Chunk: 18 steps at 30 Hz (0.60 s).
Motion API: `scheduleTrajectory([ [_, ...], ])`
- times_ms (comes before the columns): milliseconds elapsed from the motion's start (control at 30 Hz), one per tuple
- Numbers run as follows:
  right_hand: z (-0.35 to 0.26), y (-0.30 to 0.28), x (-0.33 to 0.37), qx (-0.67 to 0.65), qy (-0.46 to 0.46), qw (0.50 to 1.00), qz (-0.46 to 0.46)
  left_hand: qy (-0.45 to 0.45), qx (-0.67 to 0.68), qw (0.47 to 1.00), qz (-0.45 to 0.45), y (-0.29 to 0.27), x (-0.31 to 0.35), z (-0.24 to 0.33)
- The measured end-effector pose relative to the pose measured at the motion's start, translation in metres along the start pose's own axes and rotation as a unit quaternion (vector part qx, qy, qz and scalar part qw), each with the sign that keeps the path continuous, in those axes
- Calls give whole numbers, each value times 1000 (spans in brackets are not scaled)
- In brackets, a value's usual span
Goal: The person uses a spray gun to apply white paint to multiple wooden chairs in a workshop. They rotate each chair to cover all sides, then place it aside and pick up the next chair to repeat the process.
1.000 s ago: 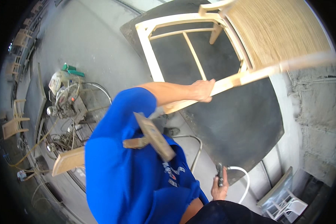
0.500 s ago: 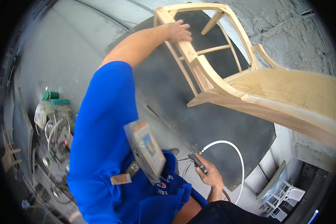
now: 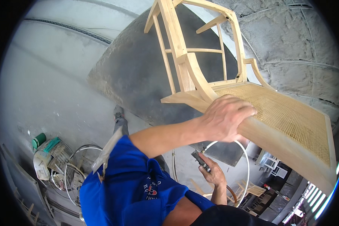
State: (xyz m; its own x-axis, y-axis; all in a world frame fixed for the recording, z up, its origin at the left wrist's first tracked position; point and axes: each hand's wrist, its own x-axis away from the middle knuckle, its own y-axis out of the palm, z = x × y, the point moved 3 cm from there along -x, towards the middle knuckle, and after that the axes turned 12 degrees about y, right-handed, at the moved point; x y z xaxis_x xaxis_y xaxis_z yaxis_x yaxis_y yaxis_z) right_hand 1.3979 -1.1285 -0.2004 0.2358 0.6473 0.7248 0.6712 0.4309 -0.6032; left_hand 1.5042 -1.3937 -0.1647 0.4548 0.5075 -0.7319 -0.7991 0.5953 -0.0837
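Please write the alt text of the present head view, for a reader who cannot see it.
A person in blue holds a pale wooden chair by its side rail with the left grip, beside the woven panel; the right grip holds a dark tool with a looping white hose. A dark sheet shows behind.

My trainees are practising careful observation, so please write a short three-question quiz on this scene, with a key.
1. Multiple choice: what does the left hand grip? A) a hammer B) the wooden chair C) a bucket
2. True or false: the right hand is empty.
3. Fill in: the person's shirt is coloured ____.

Key: 1. B; 2. False, it holds a dark tool; 3. blue.
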Motion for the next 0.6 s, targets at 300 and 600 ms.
scheduleTrajectory([
  [300,50,28,-7,2,-70,997,-8,81,63,994,-23,7,32,56],
  [600,34,64,-62,-120,39,991,-31,54,83,972,214,-81,58,-102],
])
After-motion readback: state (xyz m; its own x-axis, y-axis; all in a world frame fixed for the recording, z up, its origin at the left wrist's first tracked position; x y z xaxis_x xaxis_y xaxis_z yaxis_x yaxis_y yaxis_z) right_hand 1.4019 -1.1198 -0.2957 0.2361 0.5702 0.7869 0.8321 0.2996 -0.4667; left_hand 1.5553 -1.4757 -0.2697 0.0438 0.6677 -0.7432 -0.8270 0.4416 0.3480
